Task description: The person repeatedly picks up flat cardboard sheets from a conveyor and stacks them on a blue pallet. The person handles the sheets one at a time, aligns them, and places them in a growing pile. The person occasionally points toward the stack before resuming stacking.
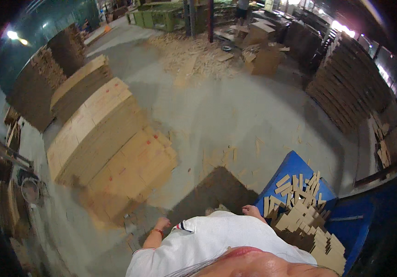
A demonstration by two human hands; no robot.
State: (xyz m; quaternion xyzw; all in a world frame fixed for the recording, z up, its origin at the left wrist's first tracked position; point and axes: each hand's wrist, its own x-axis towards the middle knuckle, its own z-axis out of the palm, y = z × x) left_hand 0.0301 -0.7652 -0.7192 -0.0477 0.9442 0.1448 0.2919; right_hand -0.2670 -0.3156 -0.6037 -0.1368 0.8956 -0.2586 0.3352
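Note:
My left hand [163, 224] hangs low beside my white shirt, its fingers curled in, with a reddish band at the wrist. No object shows in it. My right hand [251, 210] is at my other side, fingers bent together, and nothing shows in it either. Close to the right hand stands a blue open container [287, 162] heaped with small flat cardboard pieces [300, 213]. Beyond my left hand lies a low stack of flat cardboard sheets [136, 161], with a taller cardboard stack [90, 122] behind it.
Cardboard scraps [226, 154] lie scattered on the grey floor [217, 111]. Farther off are a heap of offcuts [198, 57] and a brown carton [263, 60]. Tall board stacks [350, 83] stand at right, more cardboard stacks [39, 83] at left. A green machine [154, 18] is at the back.

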